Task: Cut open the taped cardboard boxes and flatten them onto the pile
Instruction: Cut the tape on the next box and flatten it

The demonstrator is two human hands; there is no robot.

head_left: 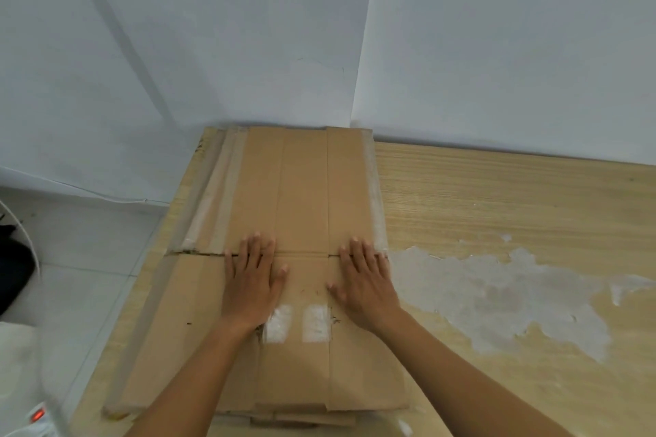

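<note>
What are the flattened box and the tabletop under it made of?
Flattened box: brown cardboard, matte, with fold creases and slotted flaps; probably corrugated. Tabletop: pale wood-grain, likely laminate or veneer, since the surface has flaked off to a whitish patch.

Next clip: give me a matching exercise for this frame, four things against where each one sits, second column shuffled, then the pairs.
Things:
1 left hand
2 right hand
3 tape patches
4 red light

Places:
A bottom left corner of the view
B flat on the cardboard, near its right edge
C on the cardboard, between the wrists
D flat on the cardboard, left of its middle

Pairs: 1-D; 2-B; 3-C; 4-A
</note>
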